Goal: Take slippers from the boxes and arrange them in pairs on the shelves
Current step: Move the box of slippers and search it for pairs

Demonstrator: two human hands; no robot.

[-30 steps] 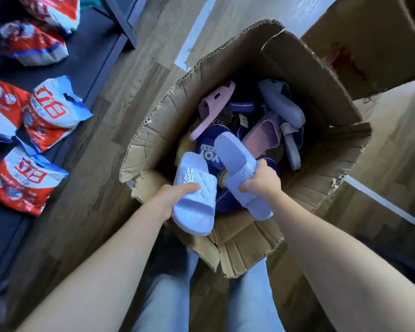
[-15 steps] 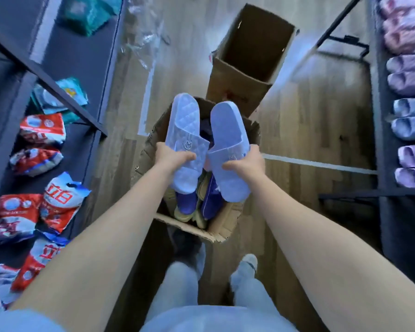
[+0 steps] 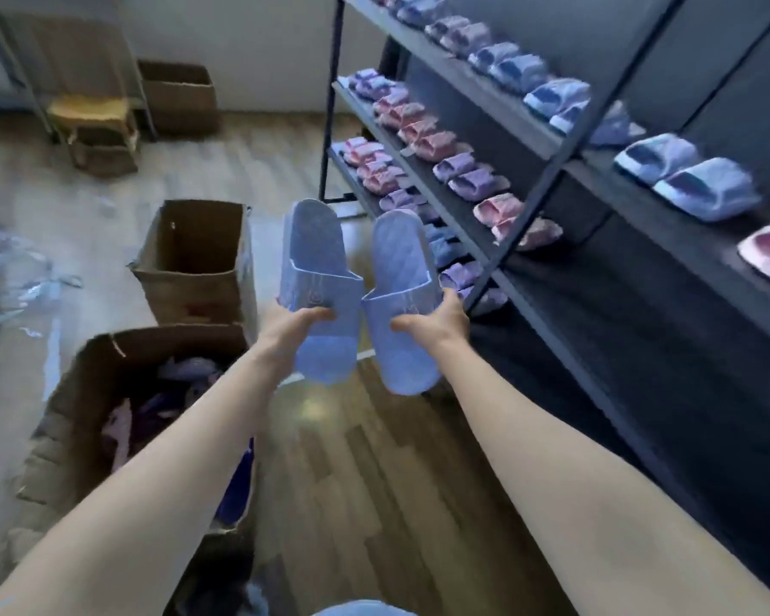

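I hold two light blue slippers upright in the air, side by side. My left hand (image 3: pixel 292 324) grips the left slipper (image 3: pixel 319 277) at its strap. My right hand (image 3: pixel 436 320) grips the right slipper (image 3: pixel 401 282) the same way. The cardboard box (image 3: pixel 107 384) they came from stands at lower left, with more purple and pink slippers inside. The dark shelf rack (image 3: pixel 547 144) rises to the right, its tiers lined with pairs of blue, purple and pink slippers. The slippers I hold hang in front of the rack's lower tiers.
A second open cardboard box (image 3: pixel 196 260) stands behind the first one. Farther back are another box (image 3: pixel 179 97) and a low stool (image 3: pixel 94 122) by the wall. Plastic wrapping (image 3: pixel 10 277) litters the floor at left. Wooden floor lies between the boxes and the rack.
Both hands lifted the two blue slippers out of the box and carried them up. My view swung from the box to the right, toward the shelf rack.
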